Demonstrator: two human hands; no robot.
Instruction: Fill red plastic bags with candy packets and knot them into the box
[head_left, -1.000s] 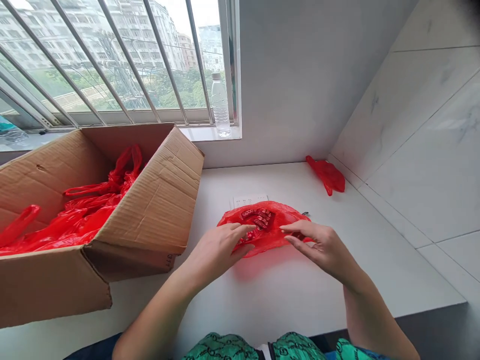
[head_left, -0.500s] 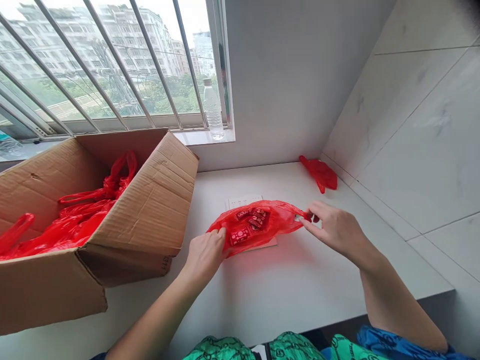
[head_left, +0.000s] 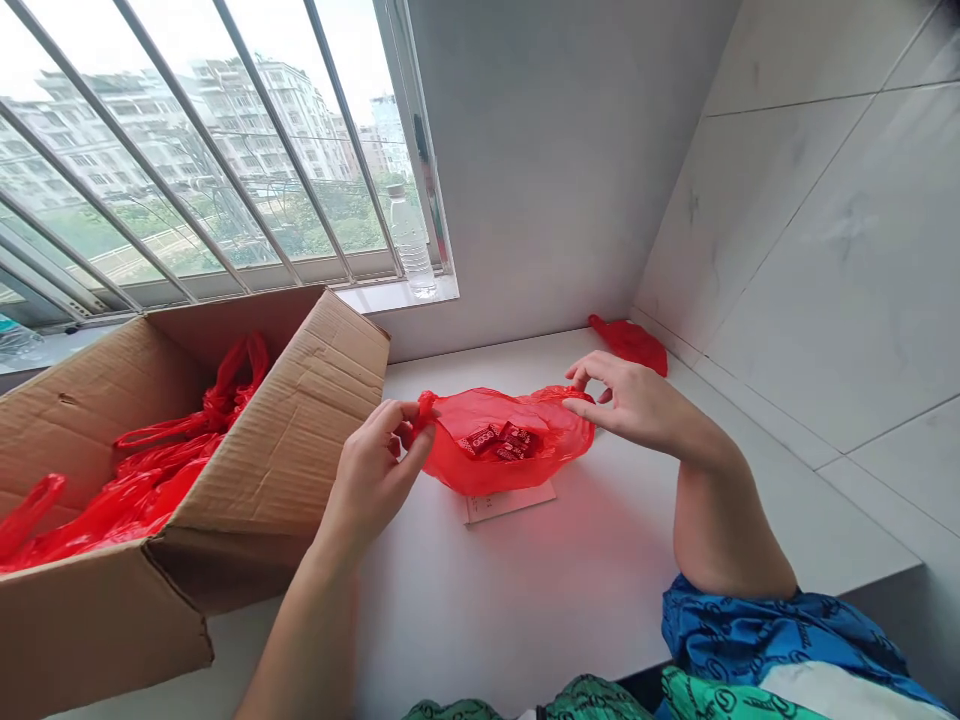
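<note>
A thin red plastic bag is stretched sideways between my two hands above the white counter. Several small dark red wrapped packets with pale print lie inside it. My left hand pinches the bag's left corner between thumb and fingers. At the opposite end, the thumb and fingers of my right hand close on the bag's right edge. Under the bag sits a flat white card or box with small print, mostly covered by it.
On the left stands an open cardboard box holding several knotted red bags. Another red bag lies in the back right corner of the counter. A clear bottle stands on the sill by the barred window.
My left hand has shifted left and up to the bag's corner, while the right hand has moved slightly left and up. The bag's opening has tipped, and the view has shifted a little.
</note>
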